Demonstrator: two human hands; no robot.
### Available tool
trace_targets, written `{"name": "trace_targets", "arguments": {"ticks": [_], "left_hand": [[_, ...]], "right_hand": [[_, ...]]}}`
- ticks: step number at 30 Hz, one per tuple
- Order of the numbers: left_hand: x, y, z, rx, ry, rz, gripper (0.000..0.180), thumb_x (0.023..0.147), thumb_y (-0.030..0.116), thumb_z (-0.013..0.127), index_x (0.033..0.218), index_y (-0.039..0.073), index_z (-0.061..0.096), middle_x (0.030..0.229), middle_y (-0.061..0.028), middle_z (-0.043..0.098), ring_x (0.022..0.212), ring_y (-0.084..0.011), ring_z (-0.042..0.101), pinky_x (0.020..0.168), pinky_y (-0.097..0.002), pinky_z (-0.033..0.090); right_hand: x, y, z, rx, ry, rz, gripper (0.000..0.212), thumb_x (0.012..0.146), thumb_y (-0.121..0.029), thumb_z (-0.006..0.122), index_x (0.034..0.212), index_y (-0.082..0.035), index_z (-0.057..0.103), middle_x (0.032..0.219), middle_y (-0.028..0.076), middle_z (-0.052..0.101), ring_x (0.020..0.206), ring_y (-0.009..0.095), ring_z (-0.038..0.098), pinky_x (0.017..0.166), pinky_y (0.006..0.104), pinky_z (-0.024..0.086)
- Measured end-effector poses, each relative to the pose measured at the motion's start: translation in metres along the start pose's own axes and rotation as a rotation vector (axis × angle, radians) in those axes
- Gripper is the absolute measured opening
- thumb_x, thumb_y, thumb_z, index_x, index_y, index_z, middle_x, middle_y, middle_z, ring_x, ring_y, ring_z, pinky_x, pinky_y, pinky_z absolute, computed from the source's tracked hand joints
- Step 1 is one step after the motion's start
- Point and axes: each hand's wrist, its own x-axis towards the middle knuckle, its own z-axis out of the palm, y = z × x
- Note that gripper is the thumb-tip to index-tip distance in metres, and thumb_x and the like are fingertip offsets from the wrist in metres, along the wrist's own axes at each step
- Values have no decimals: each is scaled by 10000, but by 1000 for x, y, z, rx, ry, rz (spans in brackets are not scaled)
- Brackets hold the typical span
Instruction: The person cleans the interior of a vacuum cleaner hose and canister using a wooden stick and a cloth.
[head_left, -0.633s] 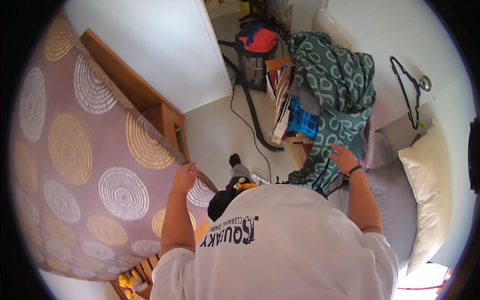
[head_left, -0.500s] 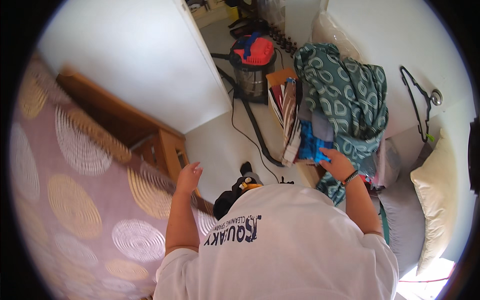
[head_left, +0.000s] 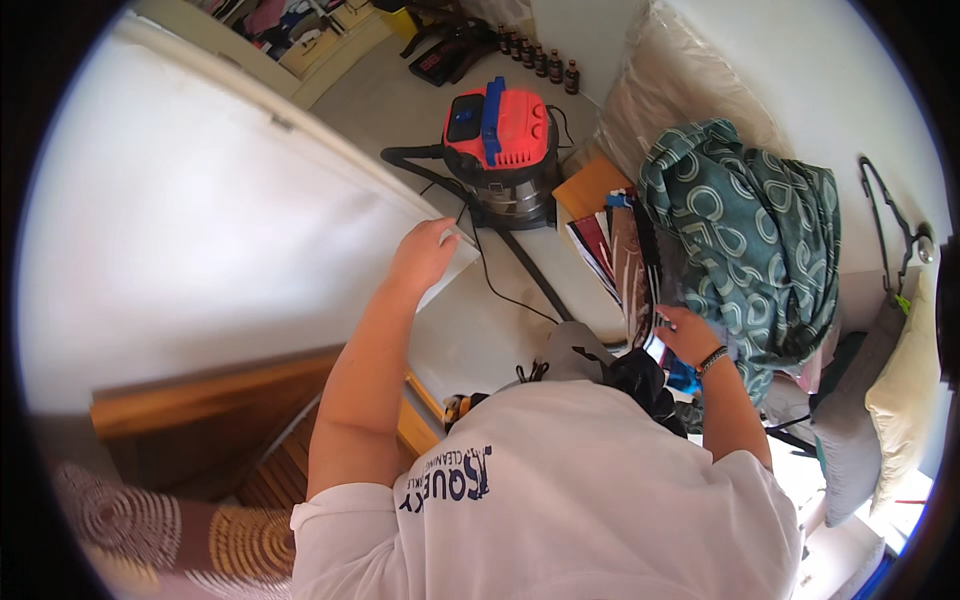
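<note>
My left hand [head_left: 425,258] reaches forward to the edge of a white door [head_left: 250,200], its fingers extended and apart. Whether the fingertips touch the door I cannot tell. My right hand [head_left: 688,337] hangs beside a stack of folded striped cloths [head_left: 625,262], with fingers loosely bent, thumb apart and nothing visible in them. Just past that hand lies a bundled green cloth [head_left: 765,250] with a pale ring pattern. Some blue checked cloth [head_left: 683,378] shows below the right wrist, partly hidden.
A red and black canister vacuum [head_left: 505,150] stands ahead, its hose and cord trailing across the floor toward me. Small dark bottles [head_left: 540,62] line the wall behind. At left is a wooden bed frame [head_left: 230,385]; pillows [head_left: 905,400] and a black hanger [head_left: 890,225] are at right.
My body and view have turned and moved forward, toward the door and vacuum. The left hand has gone from beside the bed to the door's edge; the right hand is away from the blue cloth.
</note>
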Motion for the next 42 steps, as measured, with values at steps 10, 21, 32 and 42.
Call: {"name": "trace_targets", "arguments": {"ticks": [10, 21, 32, 42], "left_hand": [[248, -38, 83, 207, 109, 151, 563, 736, 273, 543, 1217, 79, 324, 1198, -228, 330, 1077, -373, 369, 890, -373, 342], [418, -83, 136, 392, 211, 394, 562, 699, 310, 572, 1158, 36, 398, 928, -212, 527, 847, -312, 533, 739, -390, 432], [407, -63, 147, -357, -76, 192, 556, 693, 59, 466, 1223, 38, 298, 716, -50, 493, 571, -111, 457, 519, -213, 385], [397, -68, 151, -303, 62, 174, 576, 703, 115, 479, 1244, 116, 282, 695, -24, 495, 520, -122, 494, 429, -229, 412]], "right_hand": [[225, 36, 173, 75, -337, 96, 440, 710, -295, 524, 1065, -36, 500, 1002, 180, 537, 931, 291, 517, 811, 359, 400], [383, 92, 333, 216, -286, 328, 309, 670, -277, 494, 855, -43, 576, 886, 200, 559, 862, 327, 529, 773, 370, 417], [451, 162, 466, 201, -351, 608, 572, 647, -188, 552, 1188, -111, 383, 1157, 167, 432, 1077, 294, 409, 897, 363, 349], [493, 190, 507, 237, -416, 773, 710, 561, -204, 637, 1210, -136, 358, 1241, 125, 344, 1098, 271, 396, 907, 339, 347]]}}
